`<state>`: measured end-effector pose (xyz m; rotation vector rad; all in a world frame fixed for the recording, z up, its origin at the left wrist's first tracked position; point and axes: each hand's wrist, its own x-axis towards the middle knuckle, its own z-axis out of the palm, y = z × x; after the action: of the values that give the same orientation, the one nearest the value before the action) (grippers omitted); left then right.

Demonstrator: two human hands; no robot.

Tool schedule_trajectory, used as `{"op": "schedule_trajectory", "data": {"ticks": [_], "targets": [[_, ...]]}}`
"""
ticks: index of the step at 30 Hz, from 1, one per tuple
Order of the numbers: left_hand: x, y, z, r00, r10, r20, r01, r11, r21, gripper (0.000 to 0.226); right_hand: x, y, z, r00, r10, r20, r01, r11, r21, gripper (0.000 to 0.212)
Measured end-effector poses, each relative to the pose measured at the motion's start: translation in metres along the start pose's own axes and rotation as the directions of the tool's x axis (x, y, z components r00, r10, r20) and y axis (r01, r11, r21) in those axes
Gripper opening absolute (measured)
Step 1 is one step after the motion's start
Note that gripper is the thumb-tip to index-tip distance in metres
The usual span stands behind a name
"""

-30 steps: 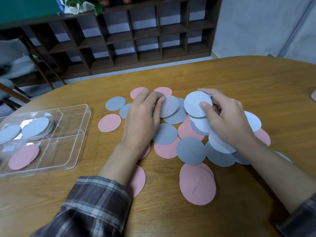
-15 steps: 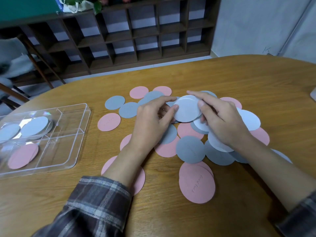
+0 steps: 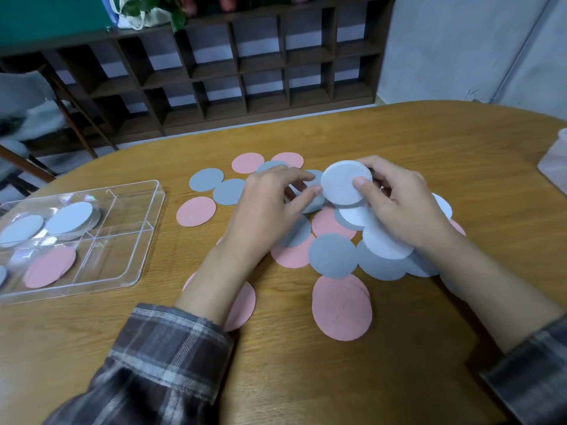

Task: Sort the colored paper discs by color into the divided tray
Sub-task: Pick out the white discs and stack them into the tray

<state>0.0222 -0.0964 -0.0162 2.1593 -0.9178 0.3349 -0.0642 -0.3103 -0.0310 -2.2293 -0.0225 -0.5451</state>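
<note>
Pink, grey and white paper discs lie scattered and overlapping mid-table. My right hand (image 3: 402, 207) pinches a white disc (image 3: 343, 185), tilted up off the pile. My left hand (image 3: 270, 207) touches that disc's left edge with thumb and fingertips; whether it grips it is unclear. A grey disc (image 3: 333, 256) and a large pink disc (image 3: 342, 308) lie nearer me. The clear divided tray (image 3: 144, 240) sits at the left, with pale discs (image 3: 70, 217) in its far compartments and a pink disc (image 3: 50, 268) in a near one.
The wooden table (image 3: 306, 378) has a rounded far edge. A pale container (image 3: 555, 161) stands at the right edge. Beyond the table are a dark cubby shelf (image 3: 233, 65) and a chair (image 3: 27, 124) at the left.
My right hand lifted the white disc up off the pile. My left hand moved right from the grey discs to meet that disc's edge.
</note>
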Motion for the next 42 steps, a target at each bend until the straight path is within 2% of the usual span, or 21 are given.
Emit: {"op": "schedule_trajectory", "data": {"ticks": [4,6,10,16,23,31,35,38,42], "targets": [[-0.001,0.015,0.004,0.973,0.022,0.231,-0.032,0.999,0.042,0.022,-0.002,0.004,-0.024,0.998,0.043,-0.037,-0.042,0.999,0.025,0.02],[-0.001,0.023,0.009,0.952,0.03,0.304,-0.044,0.998,0.04,0.024,-0.007,0.008,-0.036,0.997,0.073,-0.023,-0.073,0.997,0.034,0.02],[-0.001,0.04,0.03,0.94,0.05,0.336,-0.056,0.998,0.008,0.029,-0.017,0.022,-0.055,0.995,0.088,-0.046,-0.09,0.995,-0.041,0.02],[-0.01,0.056,0.07,0.898,0.1,0.428,-0.109,0.994,-0.003,0.054,-0.025,0.045,-0.065,0.987,0.121,-0.108,-0.118,0.992,0.039,0.022],[-0.019,0.051,0.073,0.914,0.145,0.378,-0.155,0.988,-0.003,0.061,-0.018,0.048,-0.059,0.991,0.091,-0.102,-0.09,0.996,0.011,0.022],[-0.019,0.048,0.076,0.965,0.181,0.188,-0.161,0.98,-0.117,0.028,-0.02,0.042,-0.056,0.995,0.058,-0.086,-0.061,0.998,-0.035,0.035],[-0.018,0.048,0.076,0.991,0.135,-0.012,-0.135,0.986,-0.094,0.022,-0.021,0.039,-0.055,0.996,0.052,-0.07,-0.055,0.997,-0.045,0.035],[-0.016,0.048,0.076,0.982,0.107,-0.154,-0.115,0.993,-0.041,0.015,-0.021,0.037,-0.053,0.997,0.056,-0.053,-0.057,0.998,-0.027,0.033],[-0.014,0.052,0.073,0.985,0.018,-0.173,-0.039,0.992,-0.119,0.01,-0.023,0.034,-0.052,0.998,0.063,-0.033,-0.063,0.998,-0.029,0.033]]}}
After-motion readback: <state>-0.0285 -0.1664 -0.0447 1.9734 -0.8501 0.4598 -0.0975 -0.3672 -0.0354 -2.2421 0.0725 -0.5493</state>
